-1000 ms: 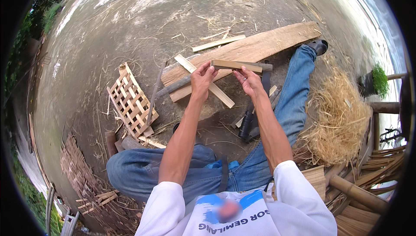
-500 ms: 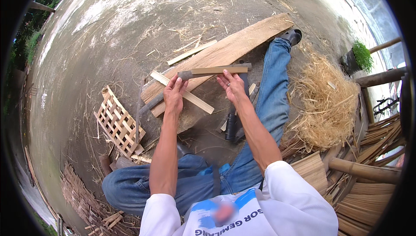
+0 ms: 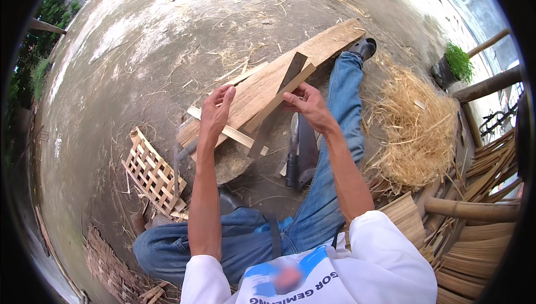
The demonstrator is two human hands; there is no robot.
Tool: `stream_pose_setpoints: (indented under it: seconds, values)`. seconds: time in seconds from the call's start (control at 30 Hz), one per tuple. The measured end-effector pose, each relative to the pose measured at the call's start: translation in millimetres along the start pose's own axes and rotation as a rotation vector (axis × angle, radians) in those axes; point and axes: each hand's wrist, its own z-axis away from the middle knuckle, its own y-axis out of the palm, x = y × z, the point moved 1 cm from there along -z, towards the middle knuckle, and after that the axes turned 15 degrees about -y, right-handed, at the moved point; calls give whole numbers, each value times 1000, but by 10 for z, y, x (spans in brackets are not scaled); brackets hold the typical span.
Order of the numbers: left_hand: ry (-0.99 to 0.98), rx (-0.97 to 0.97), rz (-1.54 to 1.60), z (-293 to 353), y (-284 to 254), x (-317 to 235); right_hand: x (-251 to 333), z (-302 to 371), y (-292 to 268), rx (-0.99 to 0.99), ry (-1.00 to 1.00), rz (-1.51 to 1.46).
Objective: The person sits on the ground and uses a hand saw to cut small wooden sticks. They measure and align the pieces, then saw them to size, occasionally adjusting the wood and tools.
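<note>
Above my lap, my right hand point(image 3: 310, 108) is closed on a pale bamboo strip point(image 3: 280, 98), thumb on the near side. A dark grey-brown strip point(image 3: 292, 72) crosses it at a narrow angle, and both slant from upper right to lower left. My left hand point(image 3: 215, 113) is open, fingers up, apart from the strips. Beneath lies a long wooden board point(image 3: 324, 42), reaching toward my right foot. Another pale strip point(image 3: 237, 135) lies across the board's near end, below my left hand.
A tool with a black handle point(image 3: 291, 171) lies by my right leg, beside a dark sheath-like piece point(image 3: 308, 147). An openwork woven bamboo panel point(image 3: 153, 169) rests at left. To the right are a heap of shavings point(image 3: 413, 122), a potted plant point(image 3: 459, 63) and stacked split bamboo point(image 3: 474, 248).
The two strips have swung from nearly level to a steep slant and now cross each other. My left hand has let go of them and opened; my right hand still holds on.
</note>
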Motion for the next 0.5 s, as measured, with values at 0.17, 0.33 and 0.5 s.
stream_pose_setpoints:
  seconds: [0.17, 0.33, 0.5]
  values:
    - [-47, 468, 494, 274, 526, -260, 99, 80, 282, 333, 44, 179]
    - [-41, 515, 604, 301, 658, -85, -250, 221, 283, 151, 126, 50]
    - [55, 421, 690, 278, 733, -162, -343, 322, 200, -276, -1, -51]
